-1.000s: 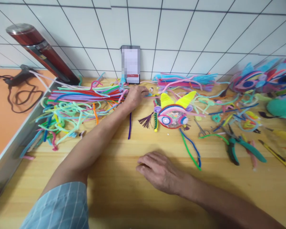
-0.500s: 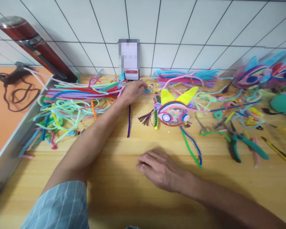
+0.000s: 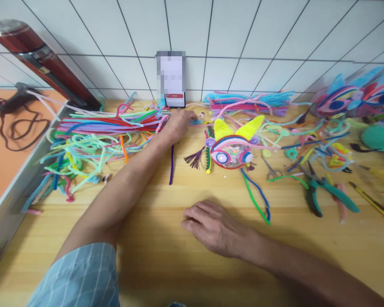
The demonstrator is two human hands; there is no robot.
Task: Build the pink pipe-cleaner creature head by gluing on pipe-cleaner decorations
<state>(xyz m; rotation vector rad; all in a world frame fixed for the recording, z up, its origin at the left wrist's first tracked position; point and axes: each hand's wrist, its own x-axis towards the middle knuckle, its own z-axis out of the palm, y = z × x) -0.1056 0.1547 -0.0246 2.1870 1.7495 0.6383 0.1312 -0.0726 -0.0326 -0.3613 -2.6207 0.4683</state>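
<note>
My left hand point(image 3: 179, 124) reaches to the back of the table, just below the phone point(image 3: 175, 100). Its fingers are bent and closed, and what lies between them is hidden. A small blue piece point(image 3: 196, 122) is beside the fingertips. Below the wrist lies a dark purple pipe cleaner point(image 3: 172, 166). My right hand point(image 3: 213, 228) rests on the wood near the front, loosely curled with nothing seen in it. Beyond it sits a fish-like craft figure point(image 3: 233, 153) with yellow horns, ringed eyes and a purple tassel point(image 3: 194, 157). Green and blue pipe cleaners point(image 3: 259, 196) trail from its underside.
Bundled pipe cleaners point(image 3: 109, 123) and a loose tangle point(image 3: 80, 162) lie left; another bundle point(image 3: 252, 103) is at the back. Small scissors point(image 3: 273, 172), teal-handled pliers point(image 3: 337, 195) and a yellow cutter point(image 3: 369, 202) lie right. A red flask point(image 3: 48, 64) leans back left.
My left hand has dipped very slightly below the phone. My right hand and the craft figure stay put; the whole view has shifted a little.
</note>
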